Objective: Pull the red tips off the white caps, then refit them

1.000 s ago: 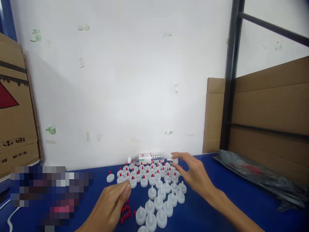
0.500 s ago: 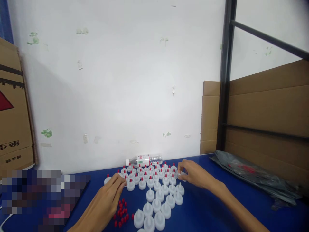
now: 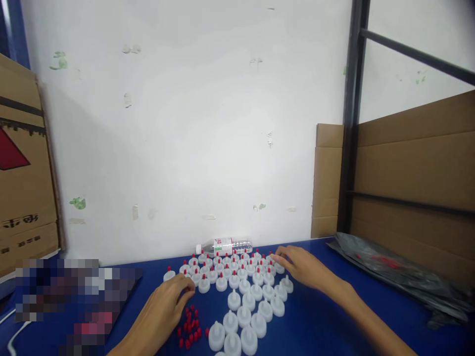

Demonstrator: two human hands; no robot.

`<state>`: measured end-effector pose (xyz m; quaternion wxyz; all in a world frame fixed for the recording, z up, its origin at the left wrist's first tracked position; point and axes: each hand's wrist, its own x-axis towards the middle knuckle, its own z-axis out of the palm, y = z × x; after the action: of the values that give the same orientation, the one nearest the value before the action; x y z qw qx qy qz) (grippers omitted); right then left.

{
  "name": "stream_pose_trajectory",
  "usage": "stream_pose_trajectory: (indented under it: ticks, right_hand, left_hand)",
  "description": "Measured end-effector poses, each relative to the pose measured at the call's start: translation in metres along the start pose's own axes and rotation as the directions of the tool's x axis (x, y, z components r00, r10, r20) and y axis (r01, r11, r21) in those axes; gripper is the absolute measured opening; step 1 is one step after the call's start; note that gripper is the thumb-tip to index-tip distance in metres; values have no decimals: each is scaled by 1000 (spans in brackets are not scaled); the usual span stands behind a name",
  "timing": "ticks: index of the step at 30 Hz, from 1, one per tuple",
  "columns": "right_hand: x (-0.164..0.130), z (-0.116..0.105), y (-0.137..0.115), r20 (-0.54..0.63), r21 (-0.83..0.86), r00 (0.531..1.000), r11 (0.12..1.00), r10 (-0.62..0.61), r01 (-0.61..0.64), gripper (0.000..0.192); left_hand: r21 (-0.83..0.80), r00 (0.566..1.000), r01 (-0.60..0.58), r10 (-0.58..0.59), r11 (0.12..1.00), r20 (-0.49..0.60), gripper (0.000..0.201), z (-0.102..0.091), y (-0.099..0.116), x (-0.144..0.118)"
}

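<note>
My left hand [image 3: 166,304] hovers at the left of the group, thumb and fingers drawn together over a small red tip cap. What its fingertips hold, if anything, is hidden. At the right end of the back rows, my right hand [image 3: 299,264] has its fingertips on a white nozzle cap [image 3: 279,267], whose top they cover. Several white nozzle caps with red tips [image 3: 221,284] stand upright in the back rows. Nearer me are white nozzle caps with bare nozzles [image 3: 244,317]. Loose red tip caps [image 3: 190,326] lie beside my left wrist.
A clear plastic bottle [image 3: 224,246] lies against the wall behind the caps. Grey plastic bags [image 3: 393,277] rest at right by a dark metal frame [image 3: 351,148] and cardboard. A large carton [image 3: 25,173] stands at left, above a blurred area on the blue table [image 3: 308,326].
The view has shifted slightly. A bare white nozzle cap now stands in plain sight just below my right hand. My right fingers have moved a little left and up; my left hand has dropped slightly.
</note>
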<state>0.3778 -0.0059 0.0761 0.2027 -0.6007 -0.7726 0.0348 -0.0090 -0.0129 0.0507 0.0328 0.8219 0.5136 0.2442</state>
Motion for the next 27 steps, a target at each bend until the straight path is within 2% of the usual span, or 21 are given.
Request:
stream_pose_trajectory:
  ticks: [6, 11, 14, 20, 24, 27]
  right_hand:
    - [0, 17, -1, 51, 49, 997, 997, -61, 59, 59]
    - [-2, 25, 0, 54, 23, 997, 998, -57, 56, 62]
    - [-2, 22, -3, 6, -3, 999, 999, -52, 52, 58]
    - [0, 11, -19, -172, -26, 980, 995, -98, 95, 43]
    - [-4, 9, -36, -201, -16, 950, 971, -238, 240, 33]
    - [-13, 12, -57, -205, 0, 881, 900, -427, 436, 30]
  left_hand:
    - [115, 987, 131, -140, 985, 72, 24, -7, 5, -2]
    - [141, 984, 136, -151, 981, 95, 23, -6, 5, -1]
    - [146, 985, 136, -149, 980, 83, 22, -3, 3, -3]
    - [165, 987, 124, -138, 978, 77, 25, 1, 1, -6]
    - [155, 995, 88, -92, 984, 24, 32, -4, 10, -7]
    - [88, 996, -41, 47, 995, -76, 33, -7, 21, -12]
